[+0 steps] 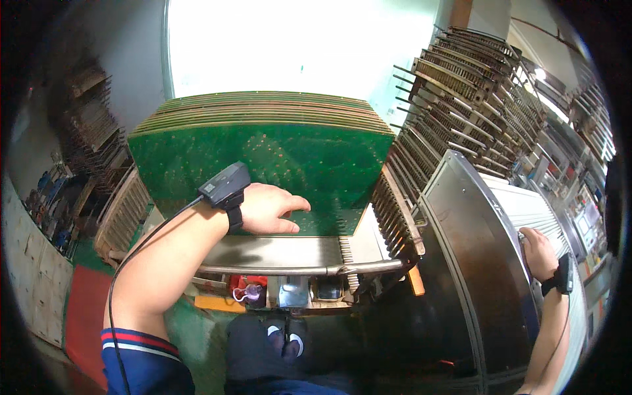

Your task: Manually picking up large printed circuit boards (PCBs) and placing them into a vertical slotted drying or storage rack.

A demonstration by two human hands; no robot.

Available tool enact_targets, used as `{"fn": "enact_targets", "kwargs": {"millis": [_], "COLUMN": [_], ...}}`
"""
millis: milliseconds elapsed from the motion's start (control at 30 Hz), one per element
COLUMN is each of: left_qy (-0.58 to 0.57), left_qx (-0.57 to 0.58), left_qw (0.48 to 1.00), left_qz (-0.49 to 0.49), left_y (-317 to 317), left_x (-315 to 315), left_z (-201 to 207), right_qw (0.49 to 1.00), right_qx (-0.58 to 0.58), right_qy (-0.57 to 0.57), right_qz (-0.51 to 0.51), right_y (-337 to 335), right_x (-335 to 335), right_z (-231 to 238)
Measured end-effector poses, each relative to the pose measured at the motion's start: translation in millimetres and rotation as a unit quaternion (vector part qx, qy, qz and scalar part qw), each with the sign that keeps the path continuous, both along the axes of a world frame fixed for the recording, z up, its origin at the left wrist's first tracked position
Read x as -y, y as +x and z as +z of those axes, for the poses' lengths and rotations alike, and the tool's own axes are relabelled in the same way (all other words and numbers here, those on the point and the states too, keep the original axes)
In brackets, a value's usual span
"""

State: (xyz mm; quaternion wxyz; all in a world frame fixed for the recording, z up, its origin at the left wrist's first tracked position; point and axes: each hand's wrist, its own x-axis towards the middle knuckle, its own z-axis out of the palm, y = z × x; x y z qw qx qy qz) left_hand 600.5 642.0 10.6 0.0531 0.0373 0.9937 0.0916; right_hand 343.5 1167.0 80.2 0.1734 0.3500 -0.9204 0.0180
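Observation:
A row of large green circuit board panels [276,151] stands upright, one behind another, in a slotted rack cart [398,217]. My left hand [270,209] is held in front of the nearest panel, low and near its middle. Its thumb and fingers are apart, with nothing in them; whether they touch the panel I cannot tell. Far to the right, my right hand [540,253] lies at the metal edge of a machine with white rollers [526,204]. Its fingers reach over that edge, slightly bent, and no object shows in them. Each wrist wears a black strapped-on device.
The cart's metal rail [296,270] runs across before me, with a low shelf [293,293] of small items beneath. Slotted racks [461,92] are piled at the back right. Between cart and rollers stands a dark machine side panel [487,257]. More racks [92,125] stand at left.

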Motion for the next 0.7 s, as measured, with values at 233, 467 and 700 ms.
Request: {"fn": "enact_targets", "kwargs": {"millis": [233, 467, 700], "left_qy": [0.002, 0.007, 0.014], "left_qx": [-0.008, -0.023, -0.003], "left_qw": [1.000, 0.999, 1.000], "left_qz": [0.000, -0.031, -0.002], "left_y": [-1.2, -5.0, 3.7], "left_x": [4.3, 0.9, -4.9], "left_z": [-2.4, -5.1, 5.4], "right_qw": [1.000, 0.999, 0.950], "right_qx": [-0.009, 0.035, -0.077], "right_qy": [0.004, -0.001, -0.020], "right_qz": [-0.010, -0.039, -0.300], "right_y": [4.0, 10.7, -21.8], "right_x": [1.2, -9.6, -76.9], "right_z": [0.8, 7.9, 7.5]}}
